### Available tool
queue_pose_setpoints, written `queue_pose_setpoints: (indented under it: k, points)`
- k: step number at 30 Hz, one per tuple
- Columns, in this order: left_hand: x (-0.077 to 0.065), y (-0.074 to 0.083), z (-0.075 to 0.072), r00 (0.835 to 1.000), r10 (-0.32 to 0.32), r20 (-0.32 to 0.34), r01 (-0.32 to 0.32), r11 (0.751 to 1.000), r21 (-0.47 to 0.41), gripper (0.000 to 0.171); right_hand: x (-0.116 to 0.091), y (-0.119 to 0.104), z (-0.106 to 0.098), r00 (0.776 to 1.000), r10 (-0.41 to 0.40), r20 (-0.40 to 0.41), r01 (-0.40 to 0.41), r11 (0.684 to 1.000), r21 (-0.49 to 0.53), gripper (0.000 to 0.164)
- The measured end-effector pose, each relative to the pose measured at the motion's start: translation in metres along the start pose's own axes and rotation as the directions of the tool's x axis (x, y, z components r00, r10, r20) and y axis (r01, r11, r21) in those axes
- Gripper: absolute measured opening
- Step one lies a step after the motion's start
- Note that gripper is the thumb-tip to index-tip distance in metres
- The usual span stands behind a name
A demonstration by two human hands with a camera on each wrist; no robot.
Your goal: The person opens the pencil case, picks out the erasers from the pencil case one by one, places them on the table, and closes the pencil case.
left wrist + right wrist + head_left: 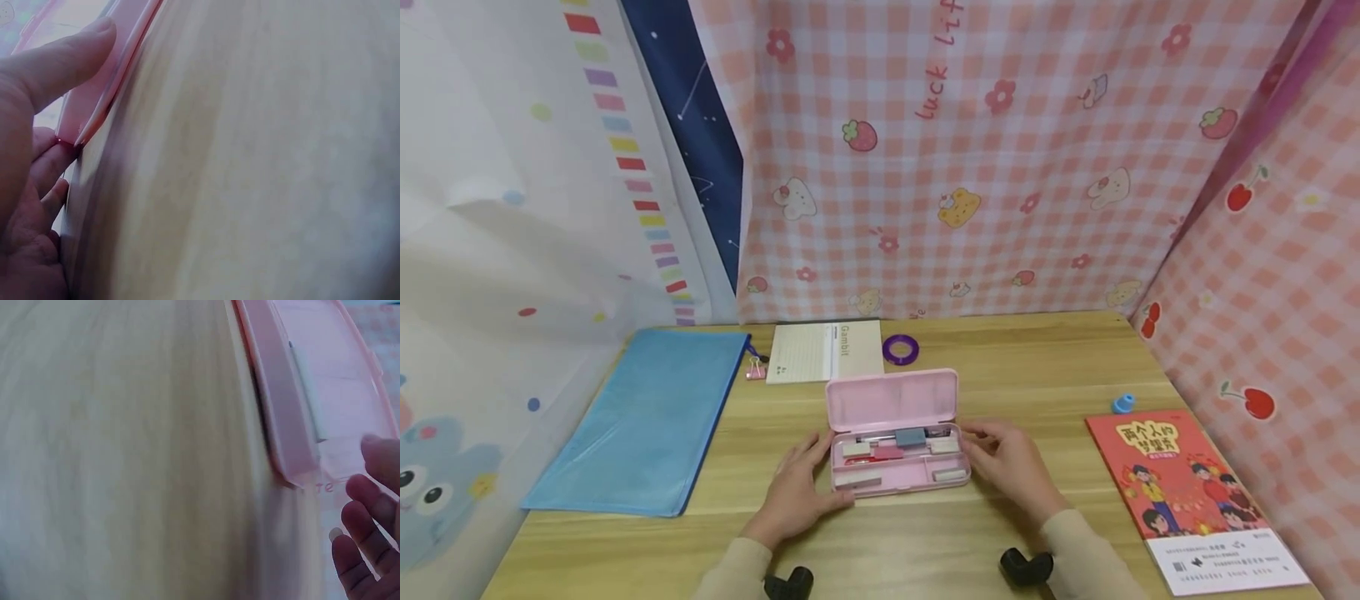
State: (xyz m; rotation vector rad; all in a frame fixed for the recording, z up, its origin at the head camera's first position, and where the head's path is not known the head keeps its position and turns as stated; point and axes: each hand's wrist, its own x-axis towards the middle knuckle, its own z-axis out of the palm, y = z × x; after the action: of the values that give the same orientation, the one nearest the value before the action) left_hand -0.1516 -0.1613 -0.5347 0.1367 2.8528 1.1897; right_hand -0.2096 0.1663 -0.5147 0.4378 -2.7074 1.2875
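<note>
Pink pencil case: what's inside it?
The open case shows a gray block, whitish pieces, a slim red item and a pen-like item. Anything under the gray block is hidden.

A gingham curtain (1037, 150) printed with strawberries hangs behind the wood-grain desk (1015, 358), with a cherry-patterned cloth (1300, 292) on the right and a pale spotted sheet (550, 250) on the left.

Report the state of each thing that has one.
Pink pencil case, open, lid raised.
Left hand, touching the case's left end.
Right hand, at the case's right end.
Blue folder, lying flat.
Notepad, lying flat.
Red book, closed.
Purple ring, lying flat.
Pink clip, too small to tell.
</note>
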Motion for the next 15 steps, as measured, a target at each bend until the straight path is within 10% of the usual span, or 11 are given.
queue_pose_setpoints:
  k: [15]
  points:
    - [-0.001,0.003,-0.002,1.000,-0.008,0.014,0.008,1.000,0.011,0.101,0.010,-0.004,0.008,0.965,-0.196,0.176,0.233,0.947,-0.223,0.033]
